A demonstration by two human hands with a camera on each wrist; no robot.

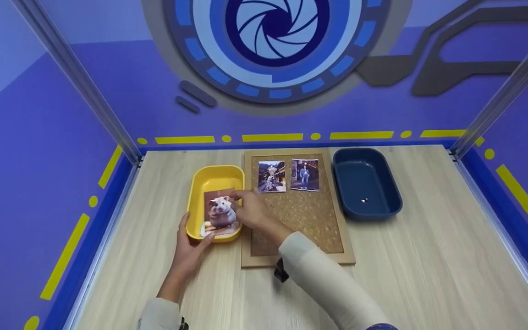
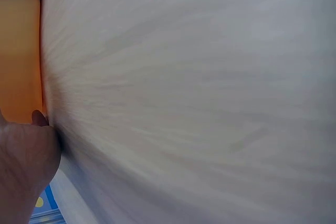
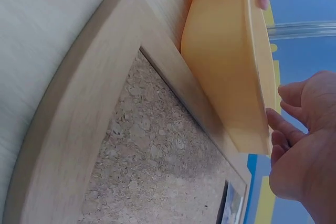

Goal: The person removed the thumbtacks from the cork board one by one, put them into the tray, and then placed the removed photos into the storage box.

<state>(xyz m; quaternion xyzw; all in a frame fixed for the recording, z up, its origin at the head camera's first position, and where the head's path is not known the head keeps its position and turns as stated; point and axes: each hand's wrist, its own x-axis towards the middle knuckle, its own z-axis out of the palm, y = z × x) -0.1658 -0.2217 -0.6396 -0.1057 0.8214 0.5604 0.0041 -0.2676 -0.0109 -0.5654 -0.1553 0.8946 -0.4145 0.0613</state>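
A yellow tray (image 1: 194, 176) stands left of a wood-framed cork board (image 1: 300, 224). In the tray a hamster photo (image 1: 222, 215) lies over at least one other print, whose lower edge shows. My left hand (image 1: 189, 252) grips the tray's near left corner, its thumb on the front rim. Across the right rim reaches my right hand (image 1: 252, 208), fingertips at the photo's upper right edge. In the right wrist view its fingers (image 3: 286, 124) are bent at the rim; I cannot tell whether they pinch the photo. Two photos (image 1: 272, 176) of people sit side by side on the board's upper part.
Right of the board stands a dark blue tray (image 1: 365, 176) with small shiny pieces (image 1: 364, 200) in it. A pale wood tabletop (image 1: 438, 256) lies under everything. Blue printed walls (image 1: 273, 123) enclose the back and sides.
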